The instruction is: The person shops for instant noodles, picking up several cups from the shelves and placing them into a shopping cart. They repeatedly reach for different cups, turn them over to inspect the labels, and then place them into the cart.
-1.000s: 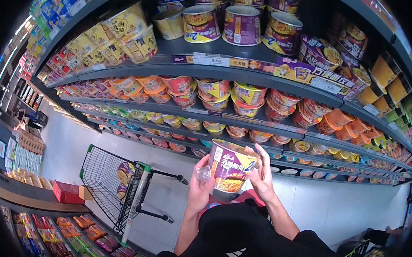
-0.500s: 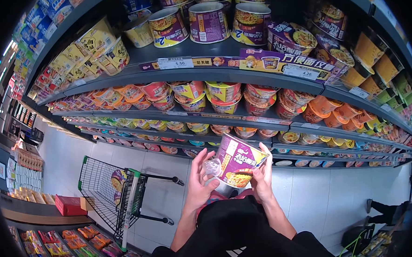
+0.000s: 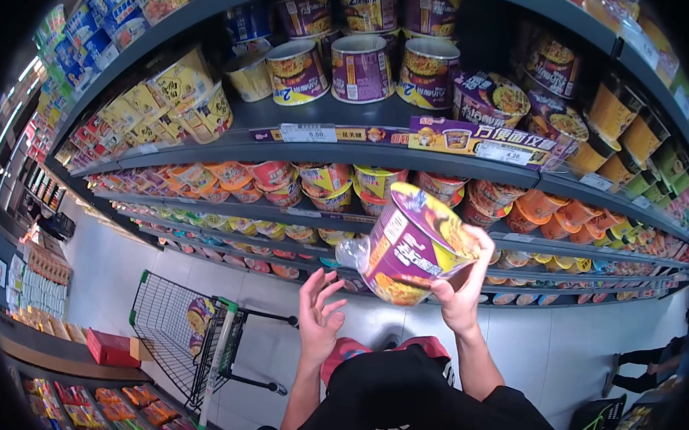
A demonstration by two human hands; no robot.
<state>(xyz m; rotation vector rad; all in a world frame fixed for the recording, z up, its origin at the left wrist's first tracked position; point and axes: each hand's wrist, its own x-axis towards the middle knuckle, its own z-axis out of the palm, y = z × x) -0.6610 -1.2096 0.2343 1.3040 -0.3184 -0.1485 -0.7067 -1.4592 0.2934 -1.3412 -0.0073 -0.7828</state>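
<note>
A purple instant noodle cup (image 3: 405, 251) with a yellow-rimmed lid is held up in front of the shelves, tilted to the left. My right hand (image 3: 465, 283) grips it from the right, thumb on the near side and fingers over the lid end. A clear plastic piece (image 3: 353, 253) sticks out at the cup's left end. My left hand (image 3: 320, 313) is apart from the cup, below and left of it, with its fingers spread and nothing in them.
Similar purple noodle cups (image 3: 360, 70) stand on the shelf ahead. Rows of other noodle bowls (image 3: 327, 189) fill the lower shelves. A shopping cart (image 3: 183, 332) holding purple-packed cups stands at left. Another person's legs (image 3: 641, 367) show at far right.
My left hand has let go of the noodle cup and dropped away. My right hand has raised the cup toward the shelf and turned it so the lid shows more.
</note>
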